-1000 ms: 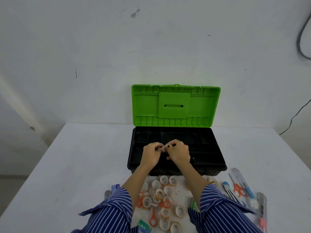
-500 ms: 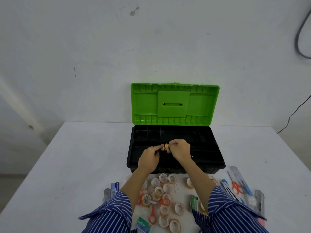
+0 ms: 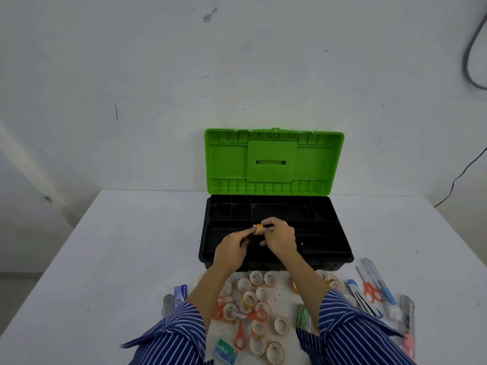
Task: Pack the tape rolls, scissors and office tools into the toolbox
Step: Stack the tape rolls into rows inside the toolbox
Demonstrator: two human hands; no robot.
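Since a second ago, both hands have carried the tape roll further over the toolbox, above its front tray. I see my left hand with a forefinger touching the roll, its other fingers curled; my right hand pinches it. Loose tape rolls lie before the toolbox, orange scissors nearer its right corner.

A: Describe the wall.

B: Plain white, matte, with scuffs, a dark smudge near the top and a short dark scratch at left.

A: Fixtures?

B: A grey cable loops at upper right; a thin black wire runs down below it.

A: Furniture?

B: One white table set against the wall. Lighting is even and diffuse.
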